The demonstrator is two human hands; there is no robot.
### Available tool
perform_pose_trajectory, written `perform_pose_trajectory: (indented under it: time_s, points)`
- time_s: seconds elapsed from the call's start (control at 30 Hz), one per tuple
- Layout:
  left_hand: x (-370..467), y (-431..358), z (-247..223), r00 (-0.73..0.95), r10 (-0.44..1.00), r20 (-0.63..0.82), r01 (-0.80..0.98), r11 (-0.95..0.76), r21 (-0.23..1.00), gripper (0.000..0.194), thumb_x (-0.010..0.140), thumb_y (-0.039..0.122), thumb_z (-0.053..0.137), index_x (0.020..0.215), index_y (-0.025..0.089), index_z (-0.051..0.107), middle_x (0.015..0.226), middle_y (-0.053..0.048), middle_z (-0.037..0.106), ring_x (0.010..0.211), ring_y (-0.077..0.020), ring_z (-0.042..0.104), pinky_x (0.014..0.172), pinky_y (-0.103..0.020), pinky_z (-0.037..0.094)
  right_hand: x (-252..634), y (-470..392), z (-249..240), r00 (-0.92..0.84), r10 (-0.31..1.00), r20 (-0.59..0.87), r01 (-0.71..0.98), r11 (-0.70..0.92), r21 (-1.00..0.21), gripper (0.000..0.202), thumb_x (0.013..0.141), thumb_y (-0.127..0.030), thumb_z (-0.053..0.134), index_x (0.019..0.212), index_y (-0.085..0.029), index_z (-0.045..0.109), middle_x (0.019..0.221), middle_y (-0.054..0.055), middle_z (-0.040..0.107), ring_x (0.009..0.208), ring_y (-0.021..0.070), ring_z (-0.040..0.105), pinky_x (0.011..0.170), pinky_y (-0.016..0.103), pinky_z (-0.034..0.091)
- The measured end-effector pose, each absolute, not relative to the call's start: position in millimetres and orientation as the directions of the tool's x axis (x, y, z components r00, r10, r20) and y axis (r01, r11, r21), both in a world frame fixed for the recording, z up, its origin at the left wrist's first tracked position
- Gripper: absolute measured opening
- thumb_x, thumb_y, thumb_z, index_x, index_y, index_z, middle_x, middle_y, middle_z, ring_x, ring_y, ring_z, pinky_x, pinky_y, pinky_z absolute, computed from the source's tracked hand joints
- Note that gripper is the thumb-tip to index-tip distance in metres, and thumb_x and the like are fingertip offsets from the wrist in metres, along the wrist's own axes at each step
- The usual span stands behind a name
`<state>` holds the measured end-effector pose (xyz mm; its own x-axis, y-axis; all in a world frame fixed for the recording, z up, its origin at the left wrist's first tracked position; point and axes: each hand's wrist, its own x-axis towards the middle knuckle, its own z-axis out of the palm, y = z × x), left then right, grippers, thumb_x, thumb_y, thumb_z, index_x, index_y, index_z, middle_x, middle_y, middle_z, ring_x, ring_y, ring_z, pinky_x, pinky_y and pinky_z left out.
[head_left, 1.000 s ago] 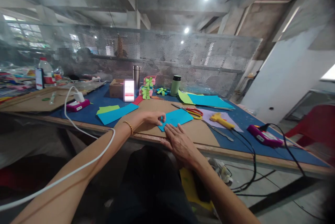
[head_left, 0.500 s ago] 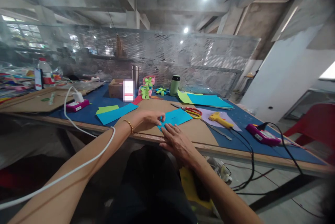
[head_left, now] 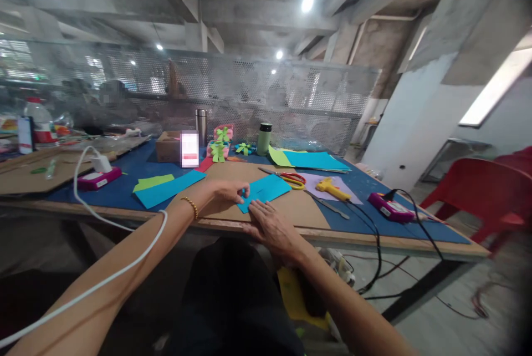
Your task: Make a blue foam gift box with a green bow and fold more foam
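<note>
A sheet of blue paper [head_left: 268, 188] lies on the brown cardboard [head_left: 299, 213] in front of me. At its left end my left hand [head_left: 230, 192] is closed, thumb and forefinger curled together on the paper's edge. My right hand [head_left: 274, 228] rests with its fingers stretched flat on the near edge of the same sheet. Just beyond the paper lie scissors [head_left: 293, 179] with red and yellow handles. To the left, a blue strip [head_left: 170, 189] overlaps a piece of light green paper [head_left: 153, 181].
A yellow glue gun [head_left: 332, 188] lies on lilac paper, beside metal tweezers [head_left: 332, 207]. Further back stand a green bottle [head_left: 264, 140], a steel flask [head_left: 201, 127], a cardboard box [head_left: 168, 148] and paper-bowed pink items [head_left: 218, 151]. A white cable [head_left: 149, 245] crosses my left arm.
The view has swung to the right, so the table appears shifted left. Both hands stay at the blue paper, with little visible change in their pose.
</note>
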<state>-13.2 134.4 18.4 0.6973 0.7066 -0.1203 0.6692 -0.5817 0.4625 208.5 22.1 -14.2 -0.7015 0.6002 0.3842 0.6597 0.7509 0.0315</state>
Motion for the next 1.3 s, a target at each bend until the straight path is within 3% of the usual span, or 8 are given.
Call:
perform_pose_trajectory:
  time_s: [0.2, 0.43, 0.63, 0.77, 0.83, 0.97, 1.3]
  points:
    - [-13.1, 129.3, 21.5, 0.68, 0.718, -0.149, 0.691, -0.559, 0.459, 0.032, 0.075, 0.025, 0.06, 0.105, 0.019, 0.051, 0.093, 0.0, 0.053, 0.084, -0.0168, 0.05, 0.076, -0.027, 0.043, 228.5, 33.4, -5.7, -0.607, 0.703, 0.371, 0.782, 0.61, 0.124, 0.038, 0.106, -0.04, 0.035, 0.106, -0.017, 0.064, 0.117, 0.014, 0.069, 0.12, 0.0263, 0.059, 0.107, 0.045, 0.037]
    - [-12.1, 128.9, 24.7, 0.732, 0.662, -0.158, 0.648, -0.607, 0.461, 0.028, 0.075, 0.025, 0.06, 0.101, 0.02, 0.05, 0.099, -0.001, 0.054, 0.087, -0.0168, 0.049, 0.08, -0.027, 0.042, 262.8, 54.6, 3.1, -0.57, 0.714, 0.406, 0.814, 0.556, 0.165, 0.041, 0.107, -0.037, 0.029, 0.097, -0.018, 0.064, 0.104, 0.01, 0.071, 0.11, 0.0208, 0.061, 0.104, 0.037, 0.035]
    - [-11.5, 127.9, 21.1, 0.656, 0.737, -0.163, 0.721, -0.547, 0.425, 0.03, 0.075, 0.023, 0.059, 0.103, 0.02, 0.05, 0.093, 0.0, 0.051, 0.084, -0.0168, 0.048, 0.075, -0.027, 0.041, 288.9, 81.1, 6.0, -0.508, 0.77, 0.387, 0.859, 0.484, 0.166, 0.042, 0.107, -0.036, 0.03, 0.095, -0.018, 0.065, 0.108, 0.011, 0.071, 0.11, 0.0197, 0.063, 0.102, 0.036, 0.039]
    - [-11.0, 128.3, 22.2, 0.688, 0.706, -0.168, 0.696, -0.576, 0.429, 0.028, 0.076, 0.023, 0.059, 0.102, 0.02, 0.05, 0.091, 0.001, 0.05, 0.083, -0.016, 0.047, 0.074, -0.026, 0.04, 268.3, 75.3, 4.7, -0.446, 0.735, 0.511, 0.887, 0.44, 0.14, 0.038, 0.104, -0.041, 0.037, 0.101, -0.015, 0.065, 0.113, 0.017, 0.069, 0.115, 0.0261, 0.061, 0.105, 0.045, 0.04]
    - [-10.8, 128.0, 23.3, 0.697, 0.697, -0.167, 0.687, -0.583, 0.434, 0.028, 0.076, 0.023, 0.059, 0.102, 0.02, 0.049, 0.091, 0.001, 0.05, 0.084, -0.016, 0.047, 0.075, -0.026, 0.04, 249.4, 66.8, 0.7, -0.525, 0.68, 0.512, 0.829, 0.545, 0.125, 0.037, 0.103, -0.043, 0.039, 0.112, -0.017, 0.064, 0.126, 0.017, 0.065, 0.124, 0.0269, 0.056, 0.108, 0.047, 0.039]
    - [-9.9, 124.8, 24.7, 0.688, 0.709, -0.152, 0.694, -0.584, 0.421, 0.027, 0.076, 0.021, 0.057, 0.101, 0.02, 0.048, 0.089, 0.001, 0.048, 0.082, -0.0158, 0.046, 0.075, -0.026, 0.04, 227.9, 59.2, -9.7, -0.75, 0.582, 0.315, 0.629, 0.775, 0.064, 0.043, 0.105, -0.042, 0.034, 0.13, -0.018, 0.059, 0.144, 0.013, 0.056, 0.139, 0.0232, 0.046, 0.113, 0.044, 0.039]
    - [-6.7, 119.0, 33.7, 0.685, 0.706, -0.18, 0.706, -0.581, 0.405, 0.026, 0.075, 0.023, 0.058, 0.099, 0.021, 0.05, 0.089, 0.0, 0.051, 0.082, -0.0162, 0.048, 0.074, -0.026, 0.041, 301.0, 95.3, -0.8, -0.553, 0.75, 0.362, 0.824, 0.557, 0.104, 0.036, 0.106, -0.03, 0.034, 0.122, -0.015, 0.063, 0.138, 0.015, 0.061, 0.136, 0.0209, 0.051, 0.112, 0.039, 0.04]
